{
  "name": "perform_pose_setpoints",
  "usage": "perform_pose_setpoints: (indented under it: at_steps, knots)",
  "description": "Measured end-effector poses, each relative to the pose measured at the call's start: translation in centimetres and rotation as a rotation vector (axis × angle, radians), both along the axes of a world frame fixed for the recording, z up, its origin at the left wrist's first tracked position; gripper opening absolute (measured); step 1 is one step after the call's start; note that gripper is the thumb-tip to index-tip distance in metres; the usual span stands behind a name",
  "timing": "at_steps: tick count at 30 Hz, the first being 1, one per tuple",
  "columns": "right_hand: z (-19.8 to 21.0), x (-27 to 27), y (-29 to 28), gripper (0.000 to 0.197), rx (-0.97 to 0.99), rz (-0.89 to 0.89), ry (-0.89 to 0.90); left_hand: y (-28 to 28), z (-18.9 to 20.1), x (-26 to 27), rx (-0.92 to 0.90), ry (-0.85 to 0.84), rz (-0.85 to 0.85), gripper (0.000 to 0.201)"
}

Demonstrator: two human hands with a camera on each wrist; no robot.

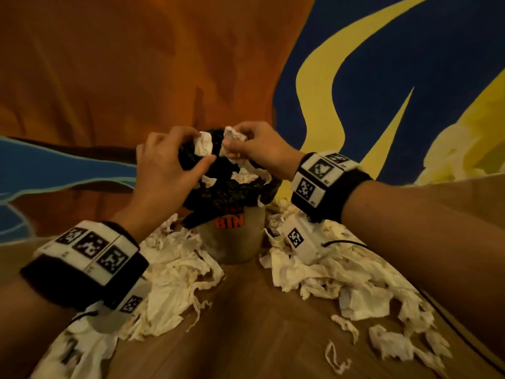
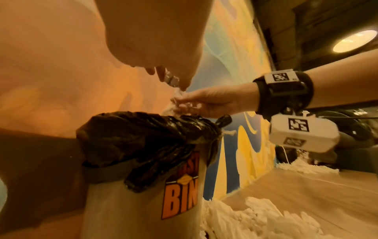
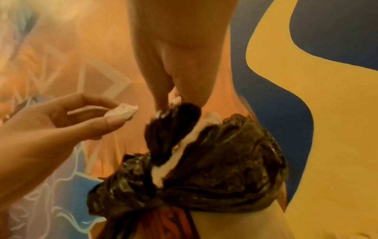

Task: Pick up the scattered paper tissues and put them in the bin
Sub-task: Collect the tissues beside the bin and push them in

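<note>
A beige bin [image 1: 232, 244] with an orange "BIN" label and a black liner [image 1: 235, 187] stands on the wooden floor against the wall. Both hands hover over its mouth. My left hand [image 1: 202, 150] pinches a small white tissue piece [image 1: 203, 143] at its fingertips, also seen in the right wrist view as the tissue piece [image 3: 121, 111]. My right hand [image 1: 232, 144] pinches a crumpled tissue wad [image 1: 234, 135], with a strip trailing down into the liner. Torn tissues [image 1: 175, 274] lie heaped left and right [image 1: 344, 285] of the bin.
A painted wall [image 1: 136, 64] in orange, blue and yellow rises right behind the bin. A bare strip of wooden floor [image 1: 246, 324] runs between the two tissue heaps. A white camera box [image 1: 297, 239] with a cable hangs under my right wrist.
</note>
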State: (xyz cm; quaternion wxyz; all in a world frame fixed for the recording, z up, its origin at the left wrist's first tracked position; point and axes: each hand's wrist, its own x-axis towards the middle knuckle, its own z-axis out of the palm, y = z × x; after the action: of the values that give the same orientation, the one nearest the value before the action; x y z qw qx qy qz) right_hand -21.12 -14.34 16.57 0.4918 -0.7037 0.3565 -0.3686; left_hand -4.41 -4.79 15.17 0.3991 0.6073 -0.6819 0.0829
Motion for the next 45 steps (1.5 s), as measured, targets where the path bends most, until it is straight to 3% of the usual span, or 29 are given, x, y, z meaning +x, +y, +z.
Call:
perform_pose_setpoints:
  at_steps: [2,4,6,8,11,14,17,21,26,31,34,37,39,42,45]
  knots:
    - [-0.2,0.3,-0.5,0.019,0.032,0.03,0.149,-0.7,-0.3,-0.1,0.072,-0.052,0.069,0.037]
    - [0.7,0.2,-0.2,0.048,0.089,0.124,0.344,-1.2,-0.7,-0.2,0.168,-0.123,0.106,0.037]
    - [2.1,-0.3,0.4,0.059,0.063,0.181,0.565,-1.4,-1.2,-0.4,0.274,-0.18,0.134,0.042]
    - [3.5,-1.1,0.6,0.049,-0.076,0.17,0.73,-1.5,-1.3,-0.7,0.326,-0.19,0.132,0.044]
    - [4.2,-2.4,0.8,0.025,-0.297,0.097,0.906,-1.3,-1.2,-1.6,0.256,-0.193,0.075,0.034]
    - [3.1,-3.4,1.4,0.027,-0.291,0.137,1.112,-0.8,-1.6,-2.4,0.212,-0.241,0.022,0.026]
    - [2.1,-3.8,1.4,0.022,-0.214,0.14,1.012,0.1,-2.5,-2.5,0.248,-0.248,-0.023,0.032]
    - [2.5,-3.6,0.7,0.009,-0.265,0.101,0.897,1.6,-4.0,-1.7,0.281,-0.324,-0.082,0.06]
    - [2.6,-1.3,-0.1,0.007,-0.323,-0.017,0.573,2.2,-5.7,-0.8,0.315,-0.422,-0.112,0.067]
    - [2.5,-1.9,0.6,0.03,-0.369,0.084,0.755,2.4,-6.0,-1.1,0.339,-0.434,-0.098,0.075]
    - [2.2,-5.6,2.4,0.027,-0.535,-0.021,0.646,3.0,-5.8,-2.5,0.245,-0.406,-0.134,0.072]
    - [-0.2,-10.7,4.5,0.022,-0.519,-0.14,0.551,4.0,-5.5,-5.5,0.064,-0.475,-0.302,0.06]
    - [-2.9,-14.3,6.2,0.02,-0.438,-0.192,0.603,4.4,-6.3,-7.8,0.02,-0.537,-0.469,0.05]
    - [-7.5,-18.8,9.0,0.018,-0.306,-0.195,0.78,4.8,-9.1,-11.0,0.207,-0.607,-0.709,0.041]
    - [-11.8,-22.2,11.8,0.018,-0.12,-0.092,0.929,5.6,-11.7,-14.4,0.489,-0.642,-0.871,0.045]
